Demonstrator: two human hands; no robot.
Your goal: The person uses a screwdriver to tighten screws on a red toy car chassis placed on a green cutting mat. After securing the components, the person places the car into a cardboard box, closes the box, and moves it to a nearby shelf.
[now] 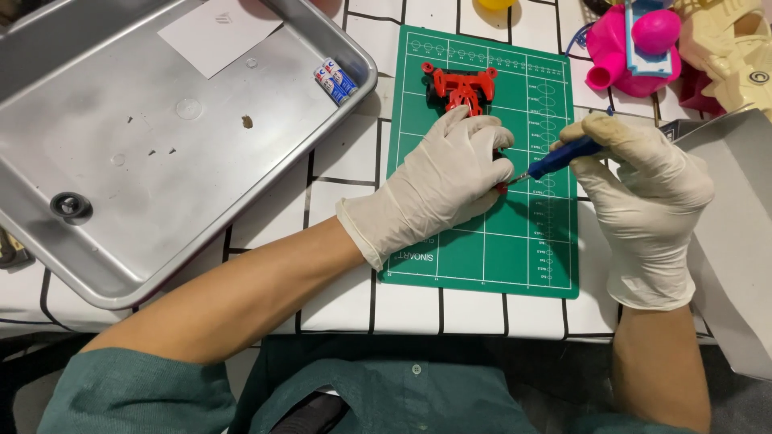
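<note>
Green mat (482, 249): L hand (438, 189) pins red toy (460, 87), R hand (643, 185) w/ screwdriver (559, 159).

Metal tray (121, 161): brushed, dull grey, scuffed. Beside it, cutting mat (482, 249): matt green rubbery sheet. On mat, toy car (460, 87): glossy red plastic. Both hands in thin off-white latex gloves, wrinkled. Screwdriver (563, 158): blue plastic handle.

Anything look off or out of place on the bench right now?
Only minor things: the metal tray holds loose bits scattered apart, a small black ring, two batteries in the corner, and a brownish speck. Nothing looks spilled or broken.
</note>
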